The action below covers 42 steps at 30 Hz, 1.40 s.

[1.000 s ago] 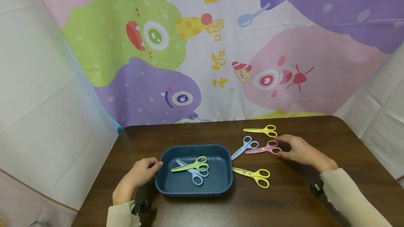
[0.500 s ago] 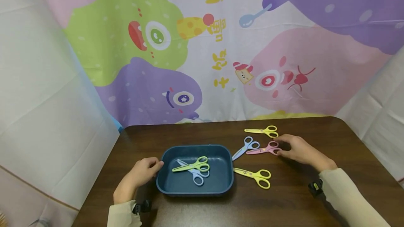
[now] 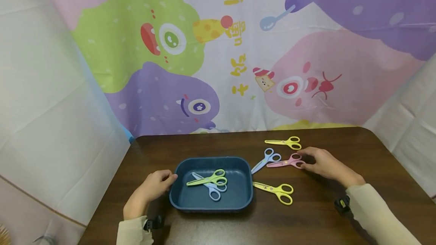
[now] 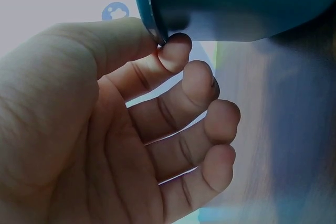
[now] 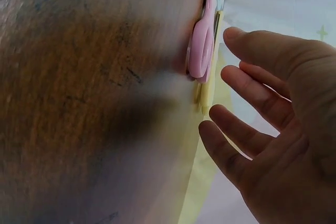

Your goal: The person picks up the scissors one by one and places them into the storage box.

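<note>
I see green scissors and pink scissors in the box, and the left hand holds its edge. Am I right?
Not pink: the head view shows blue scissors under the green scissors in the box. The left hand holds its edge, as you said.

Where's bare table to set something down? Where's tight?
Free: table in front of the tray, between the sleeves; strip between tray and curtain, left of the far yellow scissors. Tight: right of the tray, with blue scissors, pink scissors, near yellow scissors and the right hand.

The scissors (image 3: 285, 162) are pink, yellow, blue and green, the tray (image 3: 235, 196) teal.
</note>
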Each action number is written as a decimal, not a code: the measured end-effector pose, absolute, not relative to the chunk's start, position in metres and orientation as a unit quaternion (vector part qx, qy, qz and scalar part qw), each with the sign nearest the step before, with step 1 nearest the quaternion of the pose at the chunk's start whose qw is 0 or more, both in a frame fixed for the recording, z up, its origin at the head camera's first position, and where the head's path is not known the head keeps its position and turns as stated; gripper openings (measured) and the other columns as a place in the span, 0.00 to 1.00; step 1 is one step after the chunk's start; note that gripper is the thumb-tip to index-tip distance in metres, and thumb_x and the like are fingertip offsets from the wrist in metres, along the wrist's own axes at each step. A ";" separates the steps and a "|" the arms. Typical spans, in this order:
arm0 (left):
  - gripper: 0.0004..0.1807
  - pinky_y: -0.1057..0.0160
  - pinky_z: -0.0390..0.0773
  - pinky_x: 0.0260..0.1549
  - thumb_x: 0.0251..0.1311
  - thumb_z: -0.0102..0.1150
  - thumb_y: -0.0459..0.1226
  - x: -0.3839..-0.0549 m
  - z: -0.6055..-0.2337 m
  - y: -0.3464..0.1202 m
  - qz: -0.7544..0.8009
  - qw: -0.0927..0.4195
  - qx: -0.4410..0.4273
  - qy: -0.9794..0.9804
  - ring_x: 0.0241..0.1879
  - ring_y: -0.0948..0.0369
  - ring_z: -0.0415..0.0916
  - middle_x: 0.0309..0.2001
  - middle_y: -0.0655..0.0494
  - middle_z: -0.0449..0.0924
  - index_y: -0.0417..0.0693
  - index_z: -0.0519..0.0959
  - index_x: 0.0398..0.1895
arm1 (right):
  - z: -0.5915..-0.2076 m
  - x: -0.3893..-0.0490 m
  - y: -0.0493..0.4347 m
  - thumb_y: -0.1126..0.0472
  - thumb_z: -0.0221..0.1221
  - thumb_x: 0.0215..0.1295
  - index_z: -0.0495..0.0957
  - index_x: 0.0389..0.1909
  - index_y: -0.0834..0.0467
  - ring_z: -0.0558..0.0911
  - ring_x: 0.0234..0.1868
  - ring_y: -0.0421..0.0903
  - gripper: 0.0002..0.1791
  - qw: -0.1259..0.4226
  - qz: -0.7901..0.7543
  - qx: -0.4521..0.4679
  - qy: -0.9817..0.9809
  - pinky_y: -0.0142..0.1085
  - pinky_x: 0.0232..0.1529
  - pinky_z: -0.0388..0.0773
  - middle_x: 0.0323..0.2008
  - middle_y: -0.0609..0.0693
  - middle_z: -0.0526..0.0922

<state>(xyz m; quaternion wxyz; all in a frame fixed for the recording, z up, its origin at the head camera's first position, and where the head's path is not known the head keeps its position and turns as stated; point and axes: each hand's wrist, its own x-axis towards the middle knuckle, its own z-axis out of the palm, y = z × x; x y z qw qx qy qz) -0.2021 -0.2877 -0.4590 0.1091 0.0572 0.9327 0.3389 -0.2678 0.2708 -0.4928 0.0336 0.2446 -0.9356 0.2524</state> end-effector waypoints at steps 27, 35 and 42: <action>0.19 0.59 0.70 0.28 0.77 0.53 0.42 -0.201 -0.457 -0.288 0.352 0.115 0.057 0.927 0.22 0.58 0.70 0.21 0.54 0.71 0.45 0.72 0.24 | -0.497 -0.268 0.266 0.70 0.71 0.58 0.85 0.49 0.66 0.86 0.47 0.57 0.17 0.064 0.251 0.266 -0.929 0.54 0.50 0.80 0.44 0.56 0.89; 0.19 0.60 0.70 0.27 0.77 0.54 0.43 -0.203 -0.457 -0.288 0.346 0.111 0.060 0.930 0.22 0.59 0.70 0.21 0.55 0.71 0.46 0.72 0.24 | -0.501 -0.270 0.267 0.68 0.71 0.59 0.85 0.51 0.64 0.86 0.50 0.58 0.17 0.049 0.248 0.256 -0.933 0.55 0.52 0.79 0.46 0.55 0.89; 0.19 0.60 0.71 0.27 0.77 0.54 0.44 -0.202 -0.458 -0.288 0.351 0.115 0.055 0.928 0.22 0.59 0.70 0.22 0.55 0.72 0.46 0.72 0.25 | -0.503 -0.273 0.266 0.68 0.71 0.60 0.85 0.50 0.64 0.86 0.49 0.56 0.17 0.048 0.249 0.259 -0.932 0.53 0.51 0.80 0.45 0.55 0.89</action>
